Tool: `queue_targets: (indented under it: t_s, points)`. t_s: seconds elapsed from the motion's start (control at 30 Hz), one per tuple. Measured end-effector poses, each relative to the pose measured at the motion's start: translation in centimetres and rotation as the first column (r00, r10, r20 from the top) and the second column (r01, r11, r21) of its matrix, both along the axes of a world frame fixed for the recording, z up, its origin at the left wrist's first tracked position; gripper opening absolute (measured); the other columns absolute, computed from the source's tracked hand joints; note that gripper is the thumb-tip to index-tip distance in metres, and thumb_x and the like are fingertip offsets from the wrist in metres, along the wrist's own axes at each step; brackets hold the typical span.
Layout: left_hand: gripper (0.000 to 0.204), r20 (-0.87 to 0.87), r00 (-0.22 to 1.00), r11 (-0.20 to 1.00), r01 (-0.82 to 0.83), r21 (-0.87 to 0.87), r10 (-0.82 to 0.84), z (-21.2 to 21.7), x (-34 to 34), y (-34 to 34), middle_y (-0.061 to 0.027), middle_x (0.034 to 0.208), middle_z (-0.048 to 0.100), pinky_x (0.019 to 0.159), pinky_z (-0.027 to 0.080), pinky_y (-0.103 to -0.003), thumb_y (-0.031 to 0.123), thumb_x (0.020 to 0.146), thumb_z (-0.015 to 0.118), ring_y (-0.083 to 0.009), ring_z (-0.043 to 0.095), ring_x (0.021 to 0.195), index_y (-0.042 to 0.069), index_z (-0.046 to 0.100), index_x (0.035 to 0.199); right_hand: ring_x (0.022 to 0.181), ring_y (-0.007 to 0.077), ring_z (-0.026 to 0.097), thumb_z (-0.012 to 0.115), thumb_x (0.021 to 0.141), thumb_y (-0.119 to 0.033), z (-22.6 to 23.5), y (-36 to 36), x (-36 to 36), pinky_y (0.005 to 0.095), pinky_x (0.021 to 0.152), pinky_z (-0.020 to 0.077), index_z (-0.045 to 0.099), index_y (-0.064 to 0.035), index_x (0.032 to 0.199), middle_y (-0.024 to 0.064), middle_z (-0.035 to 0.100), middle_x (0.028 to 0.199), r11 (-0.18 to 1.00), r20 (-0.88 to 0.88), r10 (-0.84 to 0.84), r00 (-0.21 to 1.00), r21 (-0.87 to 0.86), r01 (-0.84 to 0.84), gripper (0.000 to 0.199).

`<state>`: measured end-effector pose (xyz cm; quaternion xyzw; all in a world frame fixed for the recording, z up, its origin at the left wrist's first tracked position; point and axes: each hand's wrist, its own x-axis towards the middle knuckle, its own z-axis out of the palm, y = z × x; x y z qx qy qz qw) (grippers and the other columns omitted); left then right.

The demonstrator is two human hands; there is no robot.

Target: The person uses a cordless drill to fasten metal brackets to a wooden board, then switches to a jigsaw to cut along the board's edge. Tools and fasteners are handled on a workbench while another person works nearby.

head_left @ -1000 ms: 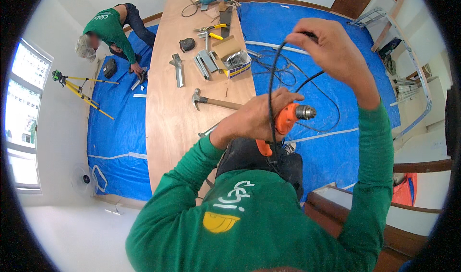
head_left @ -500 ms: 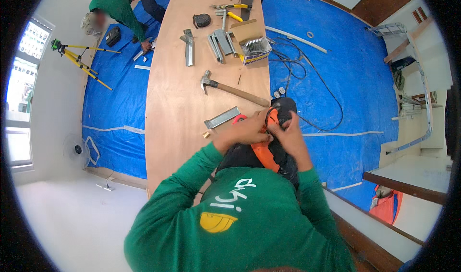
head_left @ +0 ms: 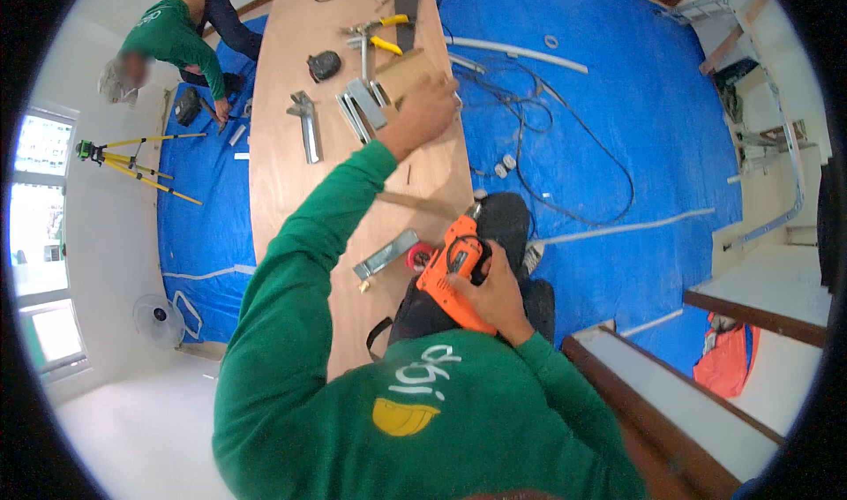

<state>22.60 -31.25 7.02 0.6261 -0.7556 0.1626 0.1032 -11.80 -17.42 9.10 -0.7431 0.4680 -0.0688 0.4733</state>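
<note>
My left hand (head_left: 425, 113) reaches forward over the cardboard box (head_left: 413, 75) of metal fasteners on the wooden board. It covers the contents, and its fingertips are hidden. My right hand (head_left: 498, 297) grips an orange power drill (head_left: 454, 275) over my lap, its metal chuck pointing away from me. Beside the box lie grey metal channel pieces (head_left: 360, 105). A hammer handle (head_left: 423, 203) shows below my left forearm, which hides the hammer's head. Left of the drill are a short metal channel (head_left: 386, 254) and a round red item (head_left: 420, 255).
Farther up the board (head_left: 278, 129) lie a black tape measure (head_left: 324, 65), yellow-handled snips (head_left: 386, 25) and a saw (head_left: 407, 10). Black cable (head_left: 609, 151) loops across blue sheeting on the right. A co-worker (head_left: 181, 37) bends at the far left, near a yellow tripod (head_left: 146, 166).
My left hand has left the drill and moved forward to the cardboard box. My right hand now holds the drill alone, with its chuck in view. The view has shifted slightly.
</note>
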Motion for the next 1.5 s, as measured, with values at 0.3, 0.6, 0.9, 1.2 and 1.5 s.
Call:
queue_targets:
  t_s: [0.3,0.6,0.9,1.2,1.5]
  points:
    - [0.018,-0.238,0.967,0.996,-0.087,0.021,0.090,-3.1,1.0,-2.0,-0.0081,0.098,0.076,0.089,0.053,-0.044,0.029,0.089,0.075,-0.0275,0.067,0.103,0.013,0.081,0.090,0.105,0.0373,0.073,0.091,0.077,-0.058,-0.5,-1.2,-0.2,0.0449,0.091,0.0595,0.042,0.0061,0.155,0.0260,0.069,0.122,0.996,-0.079,0.054,0.995,0.080,-0.048,0.112]
    - [0.038,-0.702,0.452,0.770,-0.600,0.218,0.551,-4.1,22.8,-12.4,-0.0232,0.099,0.078,0.082,0.060,-0.051,0.035,0.102,0.067,-0.0417,0.076,0.091,-0.001,0.078,0.105,0.110,0.0427,0.072,0.089,0.078,-0.063,-0.6,-3.1,0.8,0.0482,0.094,0.0588,0.041,0.0062,0.154,0.0286,0.068,0.126,0.982,-0.120,0.161,0.980,0.115,-0.147,0.113]
    - [0.042,-0.165,0.746,0.762,-0.614,0.204,0.645,-11.1,38.4,-24.2,-0.0269,0.116,0.076,0.097,0.057,-0.053,0.037,0.105,0.059,-0.0462,0.072,0.111,0.000,0.077,0.108,0.120,0.0462,0.070,0.084,0.078,-0.072,-1.2,-5.1,1.0,0.0515,0.099,0.0587,0.044,0.0032,0.152,0.0306,0.064,0.139,0.950,-0.191,0.178,0.965,0.288,-0.118,0.113]
    - [0.050,0.028,0.698,0.682,-0.707,0.184,0.716,-14.9,35.8,-25.6,-0.0261,0.109,0.077,0.098,0.058,-0.049,0.045,0.096,0.071,-0.0428,0.074,0.105,-0.002,0.078,0.111,0.093,0.0401,0.079,0.082,0.075,-0.080,-3.4,-6.1,0.7,0.0494,0.079,0.0640,0.051,-0.0003,0.149,0.0262,0.075,0.115,0.957,-0.172,0.245,0.954,0.201,-0.209,0.113]
    - [0.033,-0.004,0.705,0.686,-0.689,0.234,0.709,-12.7,37.3,-26.7,-0.0256,0.105,0.078,0.088,0.062,-0.051,0.030,0.094,0.071,-0.0418,0.077,0.101,0.000,0.081,0.102,0.089,0.0368,0.079,0.082,0.071,-0.083,-4.1,-5.8,0.2,0.0478,0.077,0.0645,0.053,-0.0022,0.148,0.0235,0.076,0.114,0.960,-0.122,0.251,0.960,0.155,-0.231,0.115]
